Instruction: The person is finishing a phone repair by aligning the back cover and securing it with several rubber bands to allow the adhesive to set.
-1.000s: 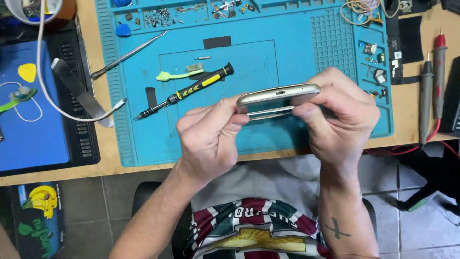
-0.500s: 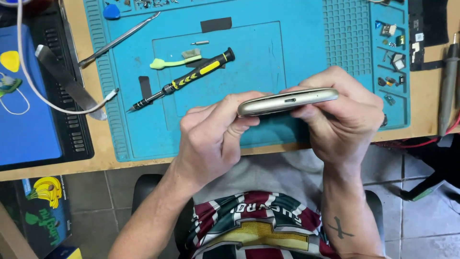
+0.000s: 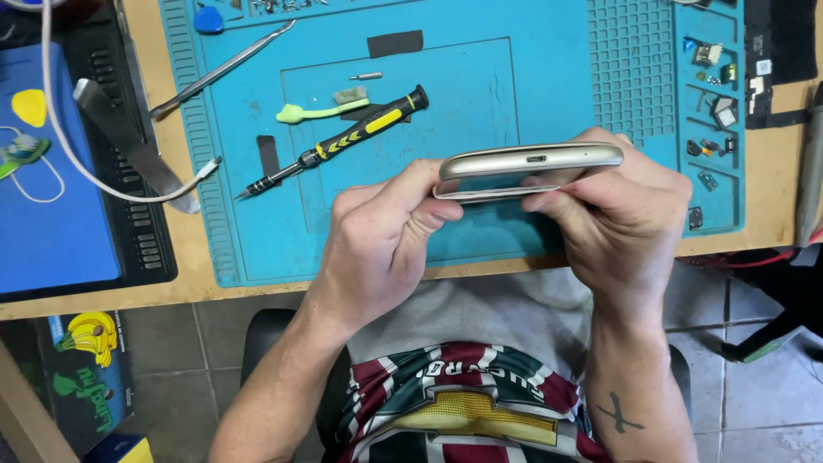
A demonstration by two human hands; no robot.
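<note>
You grip the gold phone (image 3: 527, 170) edge-on with both hands, left hand (image 3: 377, 244) and right hand (image 3: 621, 214) clamped on its ends above the blue mat (image 3: 549, 77), screwdriver (image 3: 339, 141) lying beside

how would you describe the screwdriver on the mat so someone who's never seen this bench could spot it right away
Start at the blue work mat that covers the middle of the wooden bench. In its inner rectangle, just above the left hand, lies the screwdriver, slanted with its tip down-left. Its black handle with yellow stripes sets it apart from the pale green brush just above it and the bare metal tool further up-left.
</note>
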